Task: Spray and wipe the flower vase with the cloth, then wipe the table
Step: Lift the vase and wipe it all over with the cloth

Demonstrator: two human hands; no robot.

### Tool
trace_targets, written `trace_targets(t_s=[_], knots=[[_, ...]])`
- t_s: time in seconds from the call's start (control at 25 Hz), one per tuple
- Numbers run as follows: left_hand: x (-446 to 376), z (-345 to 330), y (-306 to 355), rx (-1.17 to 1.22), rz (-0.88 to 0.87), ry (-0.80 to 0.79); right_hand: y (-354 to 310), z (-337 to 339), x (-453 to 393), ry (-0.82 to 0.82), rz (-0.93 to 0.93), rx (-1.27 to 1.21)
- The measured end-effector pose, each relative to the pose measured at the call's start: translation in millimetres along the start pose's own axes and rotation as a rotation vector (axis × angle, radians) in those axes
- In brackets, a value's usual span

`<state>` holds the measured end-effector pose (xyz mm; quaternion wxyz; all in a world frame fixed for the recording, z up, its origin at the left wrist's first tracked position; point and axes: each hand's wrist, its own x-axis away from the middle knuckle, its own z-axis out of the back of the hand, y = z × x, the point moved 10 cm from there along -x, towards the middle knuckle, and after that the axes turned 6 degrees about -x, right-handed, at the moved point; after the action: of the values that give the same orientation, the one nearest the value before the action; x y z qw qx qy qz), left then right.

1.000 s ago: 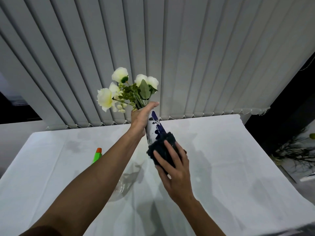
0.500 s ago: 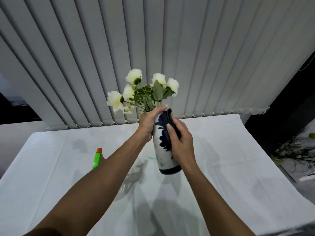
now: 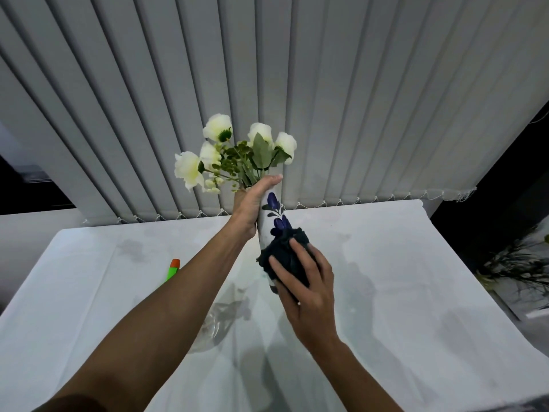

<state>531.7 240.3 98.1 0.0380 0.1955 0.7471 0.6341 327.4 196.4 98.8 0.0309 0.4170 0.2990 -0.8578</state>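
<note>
A white vase with blue leaf patterns (image 3: 272, 215) is held above the table, tilted with its base toward me. White flowers (image 3: 231, 150) stick out of its top. My left hand (image 3: 252, 203) grips the vase near the neck. My right hand (image 3: 306, 278) presses a dark cloth (image 3: 285, 254) around the lower part of the vase, hiding its base. The table (image 3: 416, 278) below is covered in white cloth.
A green spray bottle with an orange tip (image 3: 173, 269) lies on the table to the left, partly behind my left forearm. A clear glass object (image 3: 214, 325) sits under that arm. Vertical blinds (image 3: 326, 99) hang behind the table. A plant (image 3: 517, 263) stands at the right.
The vase has tilted again with its base toward me. My right hand slid the cloth from the upper body down to the lower part of the vase.
</note>
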Motion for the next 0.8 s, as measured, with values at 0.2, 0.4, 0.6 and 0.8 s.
trace_targets(t_s=[0.2,0.4,0.6,0.8], knots=[[18,-24,-8,-0.024,0.033,-0.128,29,3,-55,-0.002,-0.337,-0.279],[22,-19,3,-0.017,-0.039,-0.024,66,-9,-37,-0.039,-0.626,-0.627],[10,6,17,-0.012,-0.091,0.121,72,-10,32,0.031,-0.759,-0.688],[14,10,7,0.026,-0.027,0.19,70,-13,33,0.036,-0.811,-0.832]])
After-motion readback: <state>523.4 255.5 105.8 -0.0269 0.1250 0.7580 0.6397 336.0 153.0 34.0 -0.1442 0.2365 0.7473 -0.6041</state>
